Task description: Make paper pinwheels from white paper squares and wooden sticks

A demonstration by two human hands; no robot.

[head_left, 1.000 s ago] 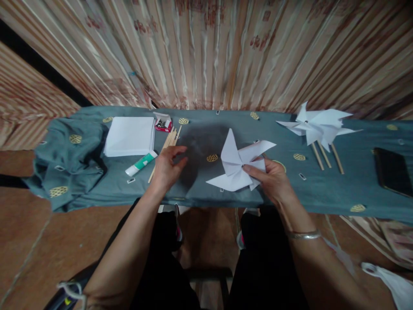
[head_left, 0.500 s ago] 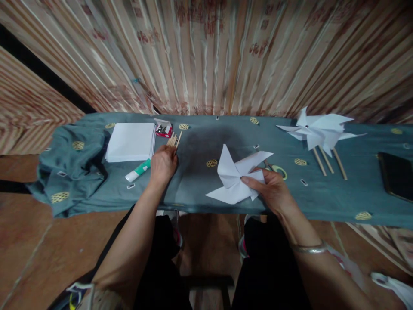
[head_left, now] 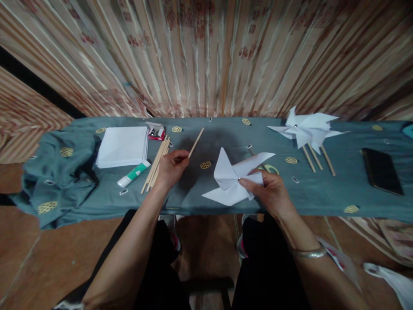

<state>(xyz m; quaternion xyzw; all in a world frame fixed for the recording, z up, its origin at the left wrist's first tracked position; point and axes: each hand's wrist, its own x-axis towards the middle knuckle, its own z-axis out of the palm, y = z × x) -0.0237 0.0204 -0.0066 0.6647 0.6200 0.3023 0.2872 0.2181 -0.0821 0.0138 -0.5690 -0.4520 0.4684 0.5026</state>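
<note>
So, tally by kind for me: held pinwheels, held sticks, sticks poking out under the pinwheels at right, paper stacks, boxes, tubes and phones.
Held pinwheel: 1
Held stick: 1
Sticks at right: 3
Paper stack: 1
Box: 1
Tube: 1
Phone: 1
Total: 9

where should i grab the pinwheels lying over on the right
Probably by the wooden sticks, from the person's side: their near ends point that way, clear of the overlapping paper blades, whose thin folds look easy to crush.
</note>
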